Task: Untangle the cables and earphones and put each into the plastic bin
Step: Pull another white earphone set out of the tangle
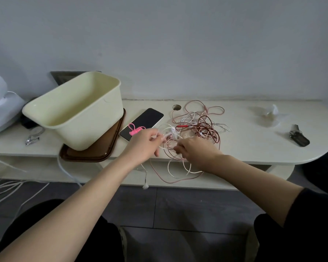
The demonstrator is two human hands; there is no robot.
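Cream bin [95, 129], left of the pile, showing nothing inside. Cables [203, 121] knotted on the surface [254, 144], spilling over the edge. Left grip [146, 142] pinching a white one, right grip [193, 148] curled round rose loops. Barely begun, seemingly.

Left hand [143, 143]: fingers [156, 137] pinch a white cable [168, 127]. Right hand [194, 150]: fingers [178, 149] curl round a pink-brown cable [169, 148], close beside the left fingers. The cable tangle [201, 125] lies on the surface [254, 146] beyond both, with loops hanging below. Cream plastic bin [87, 133] on a brown tray [87, 156], left of the left fingers. Phone [143, 121] between them.
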